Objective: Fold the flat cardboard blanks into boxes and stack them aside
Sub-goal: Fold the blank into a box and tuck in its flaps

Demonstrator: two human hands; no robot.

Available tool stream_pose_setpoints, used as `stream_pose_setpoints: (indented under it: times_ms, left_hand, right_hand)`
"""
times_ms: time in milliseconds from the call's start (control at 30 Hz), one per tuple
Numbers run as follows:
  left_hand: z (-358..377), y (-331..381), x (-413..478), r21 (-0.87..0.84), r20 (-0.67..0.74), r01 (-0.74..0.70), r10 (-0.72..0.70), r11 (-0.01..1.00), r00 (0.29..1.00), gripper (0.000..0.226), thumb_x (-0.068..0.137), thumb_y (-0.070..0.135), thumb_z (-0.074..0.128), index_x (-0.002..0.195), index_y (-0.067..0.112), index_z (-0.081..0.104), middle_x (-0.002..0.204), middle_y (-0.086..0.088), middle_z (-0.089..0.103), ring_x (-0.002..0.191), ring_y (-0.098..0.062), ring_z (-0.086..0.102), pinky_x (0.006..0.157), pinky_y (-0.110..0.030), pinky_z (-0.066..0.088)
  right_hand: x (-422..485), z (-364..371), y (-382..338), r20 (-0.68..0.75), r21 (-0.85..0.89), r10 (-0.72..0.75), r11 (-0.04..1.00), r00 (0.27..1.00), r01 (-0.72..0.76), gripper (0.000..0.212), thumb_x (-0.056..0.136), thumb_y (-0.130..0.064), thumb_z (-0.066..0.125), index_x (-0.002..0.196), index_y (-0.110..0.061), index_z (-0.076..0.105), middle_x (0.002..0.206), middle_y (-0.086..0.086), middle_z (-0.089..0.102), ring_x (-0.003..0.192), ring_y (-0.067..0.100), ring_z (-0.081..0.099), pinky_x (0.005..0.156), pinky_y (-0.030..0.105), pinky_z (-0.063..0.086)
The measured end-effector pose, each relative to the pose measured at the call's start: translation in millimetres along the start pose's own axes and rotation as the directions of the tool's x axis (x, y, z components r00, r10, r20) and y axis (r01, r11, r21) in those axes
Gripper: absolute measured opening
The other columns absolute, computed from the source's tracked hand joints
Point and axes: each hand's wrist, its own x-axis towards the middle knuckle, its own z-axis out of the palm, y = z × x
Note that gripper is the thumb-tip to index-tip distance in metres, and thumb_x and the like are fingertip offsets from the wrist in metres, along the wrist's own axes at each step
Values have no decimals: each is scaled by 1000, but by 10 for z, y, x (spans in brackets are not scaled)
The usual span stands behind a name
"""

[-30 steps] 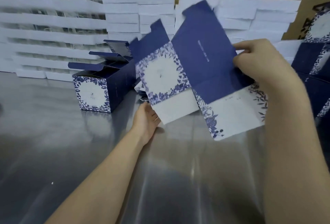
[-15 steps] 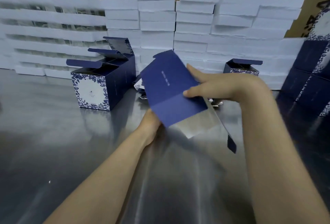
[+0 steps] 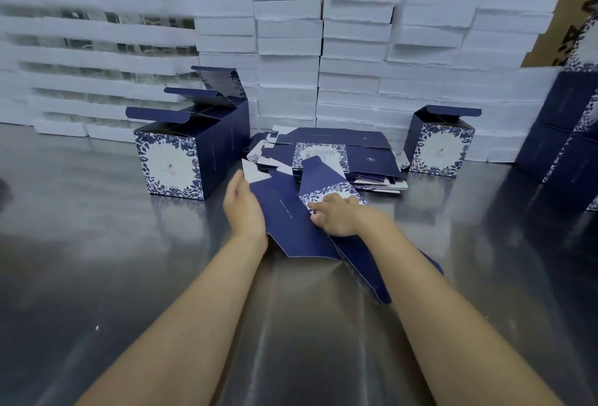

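Navy card, a half-opened blank, lay tilted on the steel table between both hands. The left hand braced its left edge, palm flat, fingers straight; the right hand pinched the floral panel. Squaring it would likely need creases pushed evenly. Just beyond the right hand lay the pile of flat blanks; left of it stood a folded box.

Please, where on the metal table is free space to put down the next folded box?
Free: the table left of the left hand, before the open box. Crowded: the middle, with flat blanks behind the right hand.
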Motion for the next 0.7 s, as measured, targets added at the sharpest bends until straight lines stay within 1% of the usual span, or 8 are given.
stream_pose_setpoints:
  times_ms: [33,67,133,233,300,433,533,700]
  left_hand:
    - [-59,5,23,252,2,-231,238,940,971,36,92,2,45,120,12,66,125,0,63,114,-15,57,99,-28,45]
    - [-113,6,40,467,100,-448,458,762,883,42,87,-4,44,118,13,68,127,1,62,118,-15,54,101,-27,42]
    - [-151,-15,101,623,371,-669,600,405,708,46,80,-7,46,108,18,72,119,4,67,114,-15,56,93,-24,42]
    - [-93,-137,32,574,769,-781,165,245,617,45,88,0,46,122,21,65,137,5,57,128,-16,48,102,-25,36]
    - [-17,-271,-33,549,831,-831,-166,89,531,48,99,12,36,145,22,42,155,6,33,145,-17,25,117,-32,18]
    - [61,-333,-24,627,717,-773,-315,-97,622,53,104,28,16,155,20,6,163,4,2,149,-14,-2,121,-36,-1]
    - [82,-339,-40,663,678,-740,-328,-115,658,54,103,30,14,155,22,5,163,7,-1,149,-11,-3,121,-38,-3]
    - [-17,-312,20,744,587,-645,-292,-173,755,63,100,53,13,155,23,4,162,8,-4,149,-12,-6,119,-44,-7]
  right_hand:
    - [-8,-14,-29,6,-25,25,999,1000,-24,51,101,-46,21,151,-38,18,161,0,9,147,37,7,115,57,16]
    - [-12,-34,-47,5,-50,50,998,999,-50,52,100,-46,24,151,-36,20,160,2,11,145,39,12,114,54,21]
    - [-53,-95,-92,-10,-110,95,989,995,-95,53,101,-44,31,150,-26,26,157,6,20,139,38,29,103,42,35]
    - [-135,-140,-165,-49,-150,132,979,990,-138,50,102,-35,36,147,-16,26,154,11,23,134,36,36,97,41,35]
    - [-143,-80,-206,-64,-93,164,981,984,-169,52,100,-34,38,147,-18,21,155,10,16,140,38,20,107,53,31]
    - [-88,124,-154,-87,-5,197,980,977,-198,56,101,-46,21,153,-29,7,161,2,-3,147,27,-4,108,72,8]
    - [-24,266,-2,-117,53,119,992,986,-113,61,100,-55,12,154,-33,-1,163,1,-11,149,25,-12,114,63,-7]
    - [13,336,313,-207,52,55,998,977,-45,80,93,-69,10,155,-20,-2,163,5,-10,150,20,-8,117,48,-9]
